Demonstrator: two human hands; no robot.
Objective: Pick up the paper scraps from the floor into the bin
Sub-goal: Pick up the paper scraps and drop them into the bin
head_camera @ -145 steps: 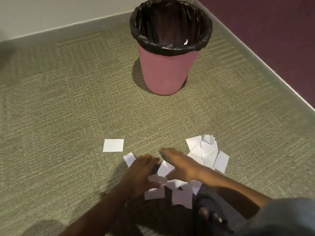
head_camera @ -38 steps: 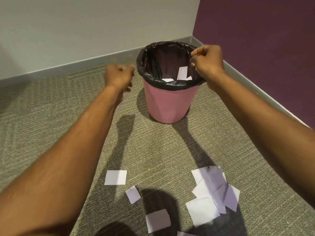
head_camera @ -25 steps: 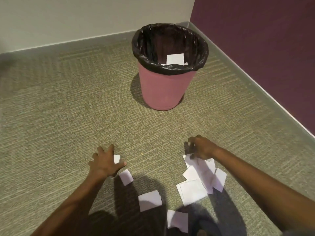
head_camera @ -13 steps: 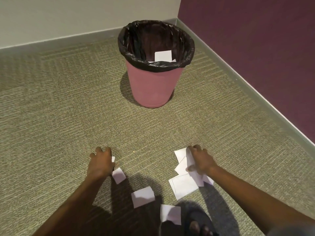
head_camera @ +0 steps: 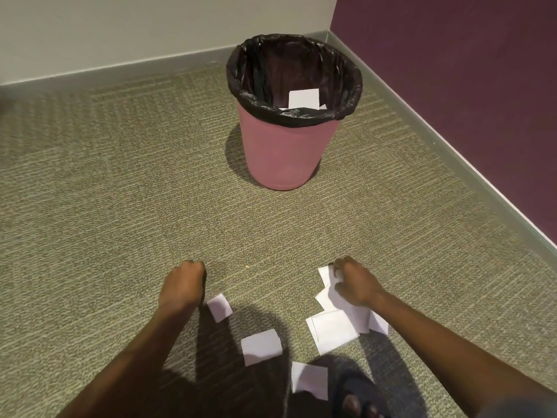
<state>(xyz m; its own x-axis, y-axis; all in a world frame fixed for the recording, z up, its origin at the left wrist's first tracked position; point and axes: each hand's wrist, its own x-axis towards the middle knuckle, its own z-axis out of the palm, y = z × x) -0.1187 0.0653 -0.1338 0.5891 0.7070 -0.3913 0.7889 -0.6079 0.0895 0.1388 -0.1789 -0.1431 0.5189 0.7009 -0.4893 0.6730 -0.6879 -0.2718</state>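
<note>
The pink bin [head_camera: 286, 152] with a black liner stands on the carpet near the room's corner, and white scraps [head_camera: 303, 98] lie inside it. My left hand [head_camera: 184, 285] is curled fingers-down on the carpet; the square scrap that lay there is hidden under it. A small scrap [head_camera: 219, 307] lies just right of that hand. My right hand [head_camera: 355, 285] curls its fingers onto the far end of a pile of paper scraps [head_camera: 331, 330] and pinches the top pieces. Two more loose scraps [head_camera: 261, 346] [head_camera: 309, 384] lie between my arms.
Grey-green carpet [head_camera: 120, 191] runs from my hands to the bin. A beige wall [head_camera: 120, 31] closes the back and a purple wall [head_camera: 467, 70] the right, both with baseboards. My sandalled foot [head_camera: 358, 396] stands by the nearest scrap.
Both hands came down from the bin to the floor. In the last half second the left hand has closed over the square scrap and the right hand has curled onto the pile.
</note>
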